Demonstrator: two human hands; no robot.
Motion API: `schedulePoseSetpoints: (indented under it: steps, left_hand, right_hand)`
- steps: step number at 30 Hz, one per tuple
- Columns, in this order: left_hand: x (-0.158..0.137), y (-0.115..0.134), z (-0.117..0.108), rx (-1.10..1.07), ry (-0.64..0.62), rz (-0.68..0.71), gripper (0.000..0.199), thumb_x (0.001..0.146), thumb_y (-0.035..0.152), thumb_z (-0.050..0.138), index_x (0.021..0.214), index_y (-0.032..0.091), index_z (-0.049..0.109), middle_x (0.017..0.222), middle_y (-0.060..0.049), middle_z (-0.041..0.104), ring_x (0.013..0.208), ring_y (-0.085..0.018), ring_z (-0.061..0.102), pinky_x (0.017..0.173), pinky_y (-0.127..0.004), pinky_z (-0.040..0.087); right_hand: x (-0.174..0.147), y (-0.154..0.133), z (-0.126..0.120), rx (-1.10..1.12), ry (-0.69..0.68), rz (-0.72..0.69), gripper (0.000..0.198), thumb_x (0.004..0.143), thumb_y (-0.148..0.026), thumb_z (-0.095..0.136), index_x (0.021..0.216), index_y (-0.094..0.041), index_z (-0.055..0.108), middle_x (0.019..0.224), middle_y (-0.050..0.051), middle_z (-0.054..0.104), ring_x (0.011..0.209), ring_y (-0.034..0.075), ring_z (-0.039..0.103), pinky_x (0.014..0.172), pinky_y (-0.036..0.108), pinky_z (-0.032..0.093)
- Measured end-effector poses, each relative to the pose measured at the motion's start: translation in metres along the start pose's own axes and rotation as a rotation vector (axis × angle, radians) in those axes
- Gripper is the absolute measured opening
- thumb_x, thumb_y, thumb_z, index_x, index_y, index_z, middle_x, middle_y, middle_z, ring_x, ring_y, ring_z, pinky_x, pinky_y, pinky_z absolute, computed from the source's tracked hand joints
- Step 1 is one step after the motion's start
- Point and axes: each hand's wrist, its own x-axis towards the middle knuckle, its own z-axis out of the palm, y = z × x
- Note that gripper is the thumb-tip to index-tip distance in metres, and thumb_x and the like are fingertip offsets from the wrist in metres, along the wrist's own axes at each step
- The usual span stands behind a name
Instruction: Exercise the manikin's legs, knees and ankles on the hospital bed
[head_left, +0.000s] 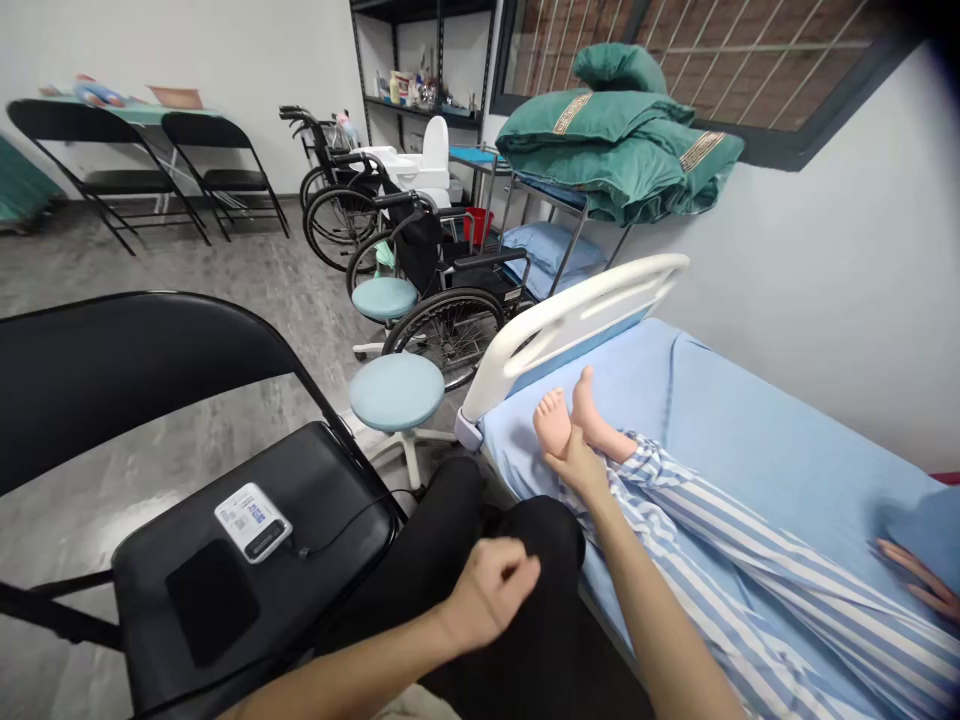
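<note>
A manikin in blue-and-white striped trousers (757,540) lies on the bed, its two bare feet toward the footboard. My right hand (581,465) is wrapped round the ankle of the nearer foot (553,422), whose sole and toes show above my grip. Just beyond it, the other foot (589,410) points upward, apart from my hand. Over my lap, my left hand (491,595) is curled into a loose fist with nothing visible in it.
A white footboard (577,310) closes the bed's end. To my left stands a black folding chair (322,500) with a white device (253,522) and cable. Stools (397,390) and wheelchairs (450,325) stand ahead. Another person's blurred hand (919,575) rests at the far right.
</note>
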Motion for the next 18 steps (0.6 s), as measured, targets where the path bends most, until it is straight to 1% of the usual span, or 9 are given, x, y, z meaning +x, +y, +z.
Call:
schedulePoseSetpoints:
  steps: [2,5,7,10,11,13,15,17,18]
  left_hand:
    - [0.049,0.003,0.002,-0.157,0.205,0.037,0.038,0.077,0.041,0.040,0.047,0.019,0.029,0.048,0.003,0.031,0.050,-0.009,0.032,0.053,-0.026,0.027]
    - [0.121,-0.009,-0.012,-0.478,0.497,0.024,0.027,0.072,0.033,0.042,0.050,0.018,0.037,0.048,0.004,0.035,0.048,-0.008,0.033,0.050,-0.023,0.027]
    - [0.164,-0.017,-0.027,-0.628,0.542,-0.009,0.022,0.069,0.028,0.040,0.049,0.018,0.040,0.046,0.004,0.037,0.046,-0.009,0.035,0.049,-0.023,0.028]
    - [0.216,-0.014,-0.038,-0.645,0.489,-0.040,0.024,0.067,0.025,0.040,0.045,0.018,0.036,0.044,0.003,0.035,0.044,-0.009,0.034,0.048,-0.024,0.028]
    - [0.229,-0.009,-0.034,-0.624,0.487,-0.046,0.025,0.068,0.024,0.041,0.044,0.019,0.035,0.044,0.003,0.034,0.044,-0.009,0.033,0.048,-0.024,0.028]
    - [0.250,0.005,-0.016,-0.589,0.524,-0.042,0.024,0.069,0.021,0.044,0.047,0.019,0.033,0.048,0.003,0.032,0.048,-0.010,0.033,0.050,-0.024,0.027]
    - [0.263,0.017,0.011,-0.531,0.644,-0.022,0.023,0.073,0.019,0.044,0.053,0.020,0.032,0.054,0.002,0.031,0.056,-0.011,0.033,0.053,-0.025,0.026]
    - [0.272,0.021,0.033,-0.428,0.820,-0.018,0.023,0.079,0.023,0.038,0.058,0.020,0.029,0.059,0.001,0.030,0.061,-0.012,0.034,0.054,-0.026,0.024]
    - [0.276,0.020,0.038,-0.397,0.805,-0.014,0.024,0.082,0.025,0.033,0.059,0.021,0.027,0.060,0.001,0.028,0.062,-0.013,0.034,0.054,-0.027,0.024]
  right_hand:
    - [0.000,0.005,-0.003,0.102,0.018,-0.063,0.075,0.063,-0.042,0.058,0.124,-0.010,0.028,0.102,0.017,0.055,0.084,0.029,0.057,0.062,0.035,0.044]
    - [0.001,0.015,-0.016,0.236,0.090,-0.076,0.053,0.068,-0.043,0.051,0.110,-0.012,0.044,0.100,0.013,0.056,0.091,0.026,0.055,0.072,0.036,0.044]
    - [0.006,0.023,-0.028,0.311,0.185,-0.029,0.040,0.074,-0.041,0.044,0.103,-0.014,0.048,0.097,0.011,0.058,0.090,0.022,0.055,0.075,0.035,0.043]
    - [0.024,0.037,-0.044,0.347,0.299,0.056,0.040,0.074,-0.036,0.043,0.107,-0.015,0.047,0.098,0.009,0.058,0.089,0.019,0.055,0.077,0.033,0.043]
    - [0.031,0.042,-0.047,0.335,0.309,0.090,0.043,0.072,-0.035,0.045,0.110,-0.015,0.045,0.101,0.009,0.057,0.090,0.020,0.055,0.078,0.033,0.043]
    - [0.047,0.049,-0.048,0.309,0.262,0.141,0.055,0.067,-0.034,0.050,0.117,-0.014,0.041,0.108,0.011,0.054,0.096,0.021,0.053,0.080,0.034,0.041]
    - [0.061,0.053,-0.045,0.316,0.161,0.173,0.065,0.062,-0.031,0.054,0.122,-0.014,0.036,0.113,0.013,0.051,0.098,0.022,0.052,0.081,0.034,0.041]
    - [0.071,0.054,-0.041,0.352,0.047,0.167,0.071,0.058,-0.026,0.057,0.123,-0.014,0.035,0.110,0.012,0.053,0.094,0.022,0.054,0.077,0.032,0.042]
    - [0.075,0.053,-0.040,0.373,0.004,0.162,0.070,0.056,-0.025,0.058,0.122,-0.014,0.037,0.106,0.011,0.055,0.090,0.021,0.055,0.074,0.031,0.043]
